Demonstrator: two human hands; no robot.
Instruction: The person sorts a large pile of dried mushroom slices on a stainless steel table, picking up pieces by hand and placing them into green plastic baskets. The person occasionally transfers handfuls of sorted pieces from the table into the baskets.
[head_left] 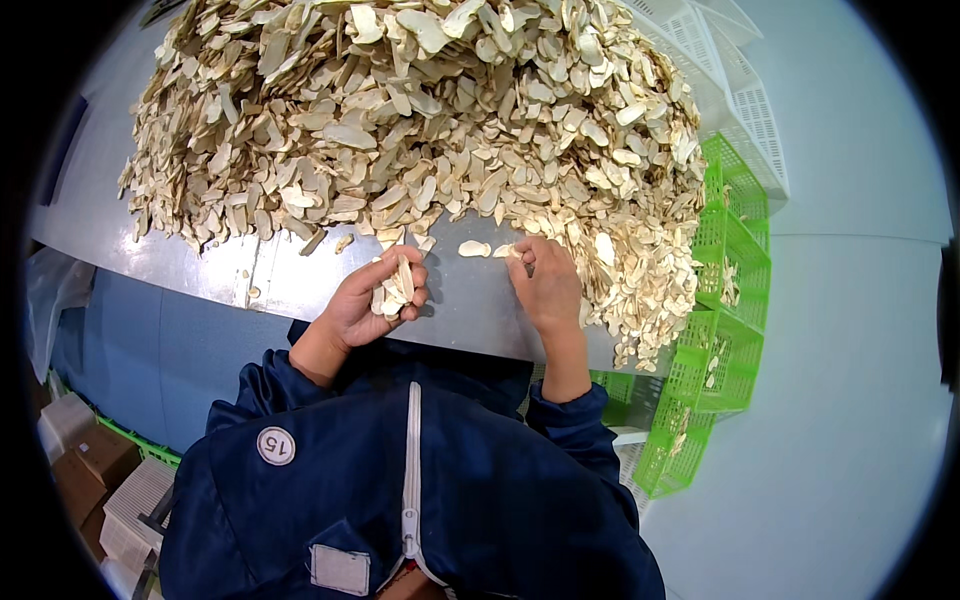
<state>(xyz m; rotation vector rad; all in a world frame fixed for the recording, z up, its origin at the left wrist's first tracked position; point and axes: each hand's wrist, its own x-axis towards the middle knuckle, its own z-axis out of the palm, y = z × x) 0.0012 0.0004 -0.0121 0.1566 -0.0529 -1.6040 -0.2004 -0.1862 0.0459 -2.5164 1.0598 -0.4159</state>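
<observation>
A big heap of pale cream dried slices [400,150], thin and flat with tan edges, covers most of the metal table [300,272]. In front of it my left hand [375,295] is turned palm up, its fingers curled around a small bunch of slices [393,290]. My right hand [548,285] is lowered to the tabletop at the heap's near edge. Its thumb and fingertips come together at a small slice [505,251], partly covered by the fingers. Just left of that lies a single loose slice [474,249], apart from the heap.
Green plastic baskets [735,265] with a few slices inside line the table's right side. White perforated baskets [740,85] stand beyond them. At the lower left are cardboard boxes [100,455], a white basket [140,505] and a clear plastic bag [60,295].
</observation>
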